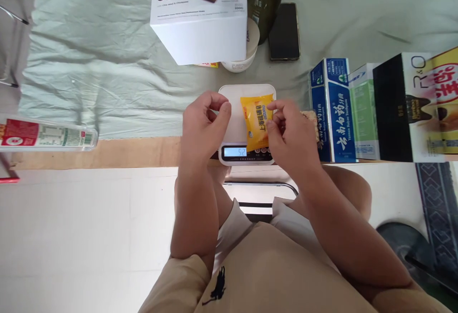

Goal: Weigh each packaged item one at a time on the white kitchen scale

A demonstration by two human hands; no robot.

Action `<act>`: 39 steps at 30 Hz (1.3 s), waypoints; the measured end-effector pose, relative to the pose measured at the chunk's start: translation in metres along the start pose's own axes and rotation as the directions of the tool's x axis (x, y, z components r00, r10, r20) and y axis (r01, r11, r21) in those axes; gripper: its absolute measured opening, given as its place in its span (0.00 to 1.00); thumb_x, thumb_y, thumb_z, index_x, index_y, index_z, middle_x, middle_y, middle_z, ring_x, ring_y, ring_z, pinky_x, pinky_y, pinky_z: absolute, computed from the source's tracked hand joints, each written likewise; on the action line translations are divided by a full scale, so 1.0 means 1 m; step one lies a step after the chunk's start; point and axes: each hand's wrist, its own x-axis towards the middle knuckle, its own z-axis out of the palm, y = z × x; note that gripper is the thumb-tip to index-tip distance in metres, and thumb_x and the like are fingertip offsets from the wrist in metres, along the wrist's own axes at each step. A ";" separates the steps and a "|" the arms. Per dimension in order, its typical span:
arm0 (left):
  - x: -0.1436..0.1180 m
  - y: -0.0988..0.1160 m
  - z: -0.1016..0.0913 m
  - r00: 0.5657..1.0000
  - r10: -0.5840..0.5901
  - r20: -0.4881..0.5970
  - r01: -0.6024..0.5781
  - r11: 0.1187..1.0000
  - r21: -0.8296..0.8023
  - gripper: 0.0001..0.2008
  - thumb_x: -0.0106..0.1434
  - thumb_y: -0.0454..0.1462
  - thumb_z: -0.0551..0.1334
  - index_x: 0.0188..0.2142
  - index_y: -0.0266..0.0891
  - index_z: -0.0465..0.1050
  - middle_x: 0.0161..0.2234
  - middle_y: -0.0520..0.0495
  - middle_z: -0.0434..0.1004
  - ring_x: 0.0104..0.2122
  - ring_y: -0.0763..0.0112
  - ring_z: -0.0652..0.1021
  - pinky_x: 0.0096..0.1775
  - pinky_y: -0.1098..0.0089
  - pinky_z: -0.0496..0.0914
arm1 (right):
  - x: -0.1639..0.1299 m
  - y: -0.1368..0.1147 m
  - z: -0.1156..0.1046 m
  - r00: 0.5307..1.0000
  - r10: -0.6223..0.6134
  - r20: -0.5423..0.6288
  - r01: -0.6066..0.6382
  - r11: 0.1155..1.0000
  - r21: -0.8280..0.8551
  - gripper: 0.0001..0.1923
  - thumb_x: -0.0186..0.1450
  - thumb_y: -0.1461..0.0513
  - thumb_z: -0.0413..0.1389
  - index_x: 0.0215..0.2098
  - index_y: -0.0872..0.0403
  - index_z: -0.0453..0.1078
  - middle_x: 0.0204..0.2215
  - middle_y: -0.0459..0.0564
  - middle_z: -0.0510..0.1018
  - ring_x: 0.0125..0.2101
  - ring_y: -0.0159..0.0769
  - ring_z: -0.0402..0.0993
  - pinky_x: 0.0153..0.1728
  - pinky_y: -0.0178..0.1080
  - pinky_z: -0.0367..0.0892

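A pale green crumpled cloth (107,65) covers the upper half of the frame. On it, top centre, stands a large white cardboard box (200,17) with dark lettering. At the right edge sits a row of upright cartons, the nearest a blue toothpaste box (334,112). In the middle lies a white digital kitchen scale (236,127), its display lit. Both forearms reach up from the lower centre. The left hand (203,129) hovers over the scale's left side, fingers curled in, holding nothing. The right hand (291,134) pinches the right edge of a small yellow plastic snack packet (255,119) lying on the scale's platform.
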 end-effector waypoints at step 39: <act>0.002 -0.012 -0.043 0.951 -0.309 -0.011 0.280 0.844 0.458 0.25 0.58 0.33 0.71 0.56 0.52 0.82 0.58 0.39 0.74 0.46 0.52 0.81 0.48 0.51 0.78 | 0.009 0.029 -0.025 0.995 -0.102 0.010 0.101 0.971 -0.219 0.12 0.70 0.62 0.49 0.46 0.48 0.74 0.48 0.56 0.85 0.47 0.48 0.83 0.47 0.52 0.76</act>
